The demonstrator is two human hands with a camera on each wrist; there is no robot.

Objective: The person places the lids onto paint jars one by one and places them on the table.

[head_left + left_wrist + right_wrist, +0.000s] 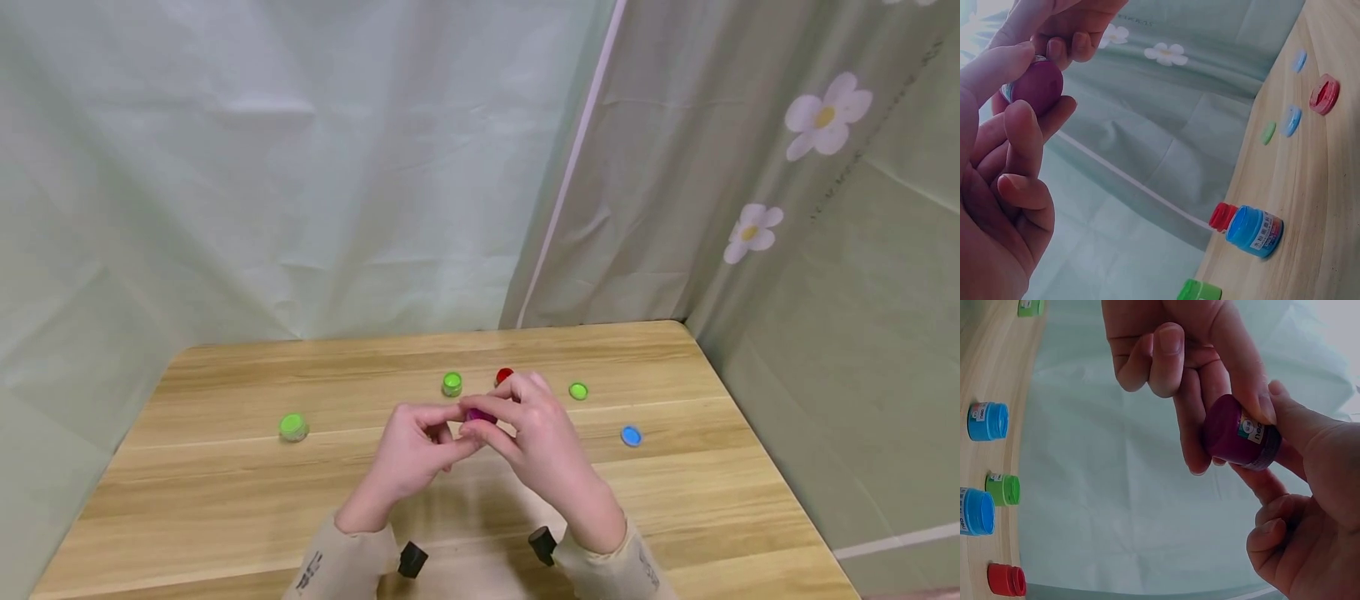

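Note:
A small purple paint jar [480, 415] with a label is held up over the table between both hands. My left hand [412, 446] pinches it between thumb and fingers, its other fingers curled in the left wrist view. My right hand [543, 425] grips the jar's other end with thumb and fingertips. In the right wrist view the purple paint jar [1229, 434] lies tilted on its side, and the right thumb meets the darker end, where the left thumb also presses by the label.
On the wooden table stand a lidded green jar [292, 427], another green jar [452, 383], a red jar [505, 375] partly behind the right hand, and blue jars [988, 420]. Loose lids lie to the right: a green lid [578, 391], a blue lid [632, 436] and a red lid [1324, 94]. Curtains hang behind.

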